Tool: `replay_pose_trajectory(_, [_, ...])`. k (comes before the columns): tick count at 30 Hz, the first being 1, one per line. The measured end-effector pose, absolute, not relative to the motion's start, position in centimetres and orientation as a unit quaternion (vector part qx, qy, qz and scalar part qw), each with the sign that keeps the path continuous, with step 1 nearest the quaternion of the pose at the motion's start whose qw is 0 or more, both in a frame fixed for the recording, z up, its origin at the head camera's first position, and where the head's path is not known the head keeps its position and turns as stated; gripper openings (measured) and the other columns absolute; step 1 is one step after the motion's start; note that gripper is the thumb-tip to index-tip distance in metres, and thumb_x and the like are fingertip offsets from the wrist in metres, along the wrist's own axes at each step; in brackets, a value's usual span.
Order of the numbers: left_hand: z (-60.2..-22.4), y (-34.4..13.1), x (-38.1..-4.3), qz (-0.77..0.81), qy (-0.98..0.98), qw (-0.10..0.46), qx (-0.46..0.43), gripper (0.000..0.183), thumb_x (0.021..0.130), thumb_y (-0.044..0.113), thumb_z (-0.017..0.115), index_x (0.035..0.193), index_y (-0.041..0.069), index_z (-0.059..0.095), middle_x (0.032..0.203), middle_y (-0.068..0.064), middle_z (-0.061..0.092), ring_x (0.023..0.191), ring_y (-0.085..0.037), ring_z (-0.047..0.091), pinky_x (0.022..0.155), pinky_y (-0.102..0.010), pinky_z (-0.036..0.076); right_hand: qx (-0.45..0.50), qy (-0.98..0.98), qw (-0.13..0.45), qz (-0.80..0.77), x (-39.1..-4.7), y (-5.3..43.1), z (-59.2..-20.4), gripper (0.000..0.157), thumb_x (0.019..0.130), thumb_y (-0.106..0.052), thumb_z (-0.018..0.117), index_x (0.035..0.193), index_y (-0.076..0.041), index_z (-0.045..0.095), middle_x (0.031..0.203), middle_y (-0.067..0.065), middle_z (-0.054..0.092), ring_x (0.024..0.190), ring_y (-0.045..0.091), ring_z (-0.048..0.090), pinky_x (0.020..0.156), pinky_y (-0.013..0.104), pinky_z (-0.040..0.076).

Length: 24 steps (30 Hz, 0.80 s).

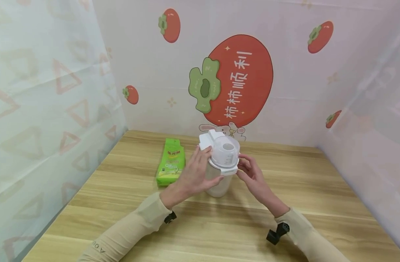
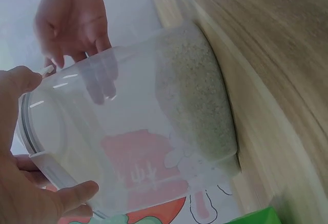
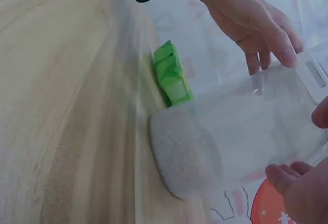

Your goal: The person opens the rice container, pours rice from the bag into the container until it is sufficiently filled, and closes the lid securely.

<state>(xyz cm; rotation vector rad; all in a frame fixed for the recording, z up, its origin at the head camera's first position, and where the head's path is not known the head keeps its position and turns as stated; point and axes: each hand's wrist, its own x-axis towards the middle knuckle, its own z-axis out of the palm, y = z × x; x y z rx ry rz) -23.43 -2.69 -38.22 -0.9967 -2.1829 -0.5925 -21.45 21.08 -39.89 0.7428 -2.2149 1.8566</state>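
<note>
A clear plastic storage jar (image 1: 219,185) stands upright on the table, with a white-rimmed lid (image 1: 225,151) and a white flap (image 1: 208,141) at its back left. Pale, rice-like grains (image 2: 189,80) fill its lower part. My left hand (image 1: 196,169) grips the lid's left side, thumb at the front and fingers towards the flap. From the right, my right hand (image 1: 254,177) holds the rim, its thumb close to the white front clip (image 1: 228,171) and its fingers round the far side. The left wrist view shows those right fingers through the clear wall.
A green printed packet (image 1: 171,163) lies left of the jar, close to my left hand. The wood-grain table (image 1: 301,189) extends to both sides. A white curtain (image 1: 147,116) printed with persimmons closes off the back; more hanging cloth lines both sides.
</note>
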Motion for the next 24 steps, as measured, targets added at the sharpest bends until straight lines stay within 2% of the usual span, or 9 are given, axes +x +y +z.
replay_pose_trajectory(3, [-38.1,-2.7,-23.6,-0.230,-0.829,0.313,-0.403,0.079,0.079,0.042,0.080,0.133,-0.004,0.045,0.140,-0.022,0.050,0.136,-0.034,0.046,0.118,-0.054,0.028,0.232,-0.742,0.064,0.625,-21.1,21.5,-39.3,0.042,0.099,-0.008,0.054,0.137,-0.006,0.036,0.120,-0.001,0.061,0.110,0.006,0.061,0.092,0.019,0.052])
replay_pose_trajectory(7, [-37.6,-3.2,-24.1,-0.259,-0.824,0.266,-0.428,0.072,0.081,0.030,0.081,0.134,-0.004,0.047,0.143,-0.022,0.047,0.140,-0.035,0.042,0.118,-0.051,0.028,0.220,-0.754,0.069,0.615,-20.9,21.9,-38.7,0.037,0.100,-0.007,0.053,0.134,-0.004,0.038,0.116,0.005,0.061,0.104,0.007,0.063,0.089,0.021,0.054])
replay_pose_trajectory(11, [-37.2,-3.9,-24.6,-0.361,-0.808,0.175,-0.431,0.055,0.084,0.015,0.077,0.130,0.000,0.051,0.153,-0.025,0.030,0.141,-0.038,0.039,0.107,-0.041,0.045,0.221,-0.755,0.073,0.613,-20.8,21.7,-38.5,0.035,0.099,-0.003,0.052,0.131,-0.001,0.039,0.116,0.009,0.059,0.103,0.007,0.063,0.088,0.024,0.056])
replay_pose_trajectory(13, [-37.0,-4.2,-24.8,-0.425,-0.788,0.122,-0.429,0.047,0.086,0.008,0.074,0.127,0.001,0.051,0.158,-0.024,0.018,0.144,-0.039,0.033,0.100,-0.038,0.050,0.226,-0.755,0.074,0.611,-20.8,21.6,-38.4,0.034,0.098,-0.001,0.052,0.130,0.000,0.040,0.115,0.011,0.058,0.103,0.007,0.063,0.087,0.026,0.057])
replay_pose_trajectory(17, [-36.6,-4.9,-25.2,-0.506,-0.750,0.033,-0.424,0.038,0.091,-0.004,0.060,0.127,0.000,0.052,0.164,-0.019,0.004,0.151,-0.035,0.017,0.106,-0.044,0.044,0.227,-0.763,0.075,0.601,-20.5,21.5,-38.1,0.032,0.097,-0.001,0.054,0.128,-0.002,0.042,0.116,0.013,0.056,0.103,0.011,0.062,0.088,0.027,0.057])
replay_pose_trajectory(19, [-36.4,-5.2,-25.1,-0.514,-0.752,0.002,-0.413,0.042,0.091,-0.001,0.056,0.132,0.001,0.049,0.165,-0.016,0.001,0.153,-0.032,0.012,0.111,-0.047,0.039,0.226,-0.770,0.073,0.593,-20.2,21.4,-38.0,0.032,0.097,-0.001,0.054,0.127,-0.003,0.043,0.118,0.014,0.056,0.106,0.017,0.062,0.088,0.026,0.056])
replay_pose_trajectory(20, [-36.3,-5.3,-25.0,-0.511,-0.759,-0.008,-0.405,0.050,0.091,0.003,0.056,0.139,0.001,0.043,0.165,-0.014,0.005,0.153,-0.030,0.013,0.113,-0.048,0.036,0.227,-0.773,0.073,0.588,-20.1,21.3,-37.9,0.032,0.097,-0.001,0.054,0.127,-0.004,0.044,0.119,0.015,0.055,0.107,0.022,0.063,0.088,0.026,0.056])
replay_pose_trajectory(22, [-36.2,-5.2,-24.9,-0.492,-0.778,-0.015,-0.390,0.071,0.091,0.018,0.062,0.151,0.005,0.027,0.163,-0.012,0.017,0.151,-0.027,0.020,0.114,-0.050,0.034,0.231,-0.780,0.073,0.577,-19.7,21.1,-37.9,0.033,0.096,-0.001,0.055,0.127,-0.005,0.045,0.120,0.017,0.056,0.110,0.030,0.062,0.088,0.022,0.055])
replay_pose_trajectory(24, [-36.2,-4.8,-24.6,-0.476,-0.794,-0.005,-0.378,0.095,0.086,0.034,0.072,0.157,0.012,0.011,0.157,-0.009,0.032,0.145,-0.025,0.033,0.114,-0.051,0.035,0.237,-0.787,0.074,0.564,-19.3,20.8,-37.9,0.034,0.096,-0.001,0.057,0.128,-0.007,0.046,0.123,0.017,0.056,0.113,0.032,0.061,0.089,0.020,0.054])
